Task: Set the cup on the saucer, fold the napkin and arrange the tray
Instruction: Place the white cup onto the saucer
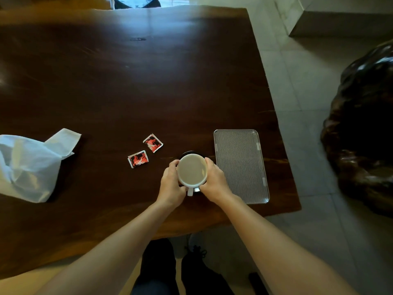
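Note:
A white cup [192,170] full of pale milky drink sits between both palms, its handle pointing toward me. My left hand [171,184] wraps its left side and my right hand [214,180] its right side. Just beyond the cup a dark saucer [190,153] shows only as a thin rim; I cannot tell whether the cup touches it. A ribbed clear tray [241,165] lies just right of my right hand. A crumpled white napkin [32,165] lies unfolded at the far left.
Two red-and-black sachets [153,143] [137,159] lie left of the cup. The dark wooden table [127,81] ends close behind the tray on the right. A dark carved stool [365,128] stands on the tiled floor at right.

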A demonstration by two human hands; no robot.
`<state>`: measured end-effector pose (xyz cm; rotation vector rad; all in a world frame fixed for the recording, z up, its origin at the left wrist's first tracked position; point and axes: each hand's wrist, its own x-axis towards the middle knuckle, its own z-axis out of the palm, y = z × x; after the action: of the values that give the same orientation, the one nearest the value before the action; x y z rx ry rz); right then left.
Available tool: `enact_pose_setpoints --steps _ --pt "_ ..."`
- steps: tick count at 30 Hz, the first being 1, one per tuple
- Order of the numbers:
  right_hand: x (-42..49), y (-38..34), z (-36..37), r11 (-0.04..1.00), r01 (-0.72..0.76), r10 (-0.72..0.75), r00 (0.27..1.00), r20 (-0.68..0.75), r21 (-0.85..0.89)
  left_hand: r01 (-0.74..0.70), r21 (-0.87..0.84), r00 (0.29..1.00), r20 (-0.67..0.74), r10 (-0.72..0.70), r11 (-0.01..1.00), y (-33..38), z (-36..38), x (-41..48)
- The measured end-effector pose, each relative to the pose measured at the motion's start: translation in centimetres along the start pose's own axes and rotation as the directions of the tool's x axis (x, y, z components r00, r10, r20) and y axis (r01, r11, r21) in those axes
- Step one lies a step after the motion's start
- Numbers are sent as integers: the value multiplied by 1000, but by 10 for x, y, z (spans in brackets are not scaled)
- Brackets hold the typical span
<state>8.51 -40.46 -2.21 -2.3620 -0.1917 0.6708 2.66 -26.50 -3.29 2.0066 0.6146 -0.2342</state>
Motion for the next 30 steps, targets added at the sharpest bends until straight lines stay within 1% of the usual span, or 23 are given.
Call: enact_pose_setpoints --steps 8,14,20,25,30 --pt "11 5 4 999 -49 49 996 70 -1 23 0 1000 -11 -23 1000 -8 9 11" --pt "14 7 5 997 -76 77 993 85 -14 23 -3 999 -22 -23 1000 -12 15 12" --pt "18 9 5 997 -68 70 994 82 -23 11 -27 999 -51 -13 1000 -12 20 11" --pt "19 8 1 995 -77 85 987 134 -62 8 -41 999 -51 -10 999 -12 21 12" --pt "20 7 1 995 -92 96 984 147 -35 24 -46 999 -48 -26 999 -14 22 14"
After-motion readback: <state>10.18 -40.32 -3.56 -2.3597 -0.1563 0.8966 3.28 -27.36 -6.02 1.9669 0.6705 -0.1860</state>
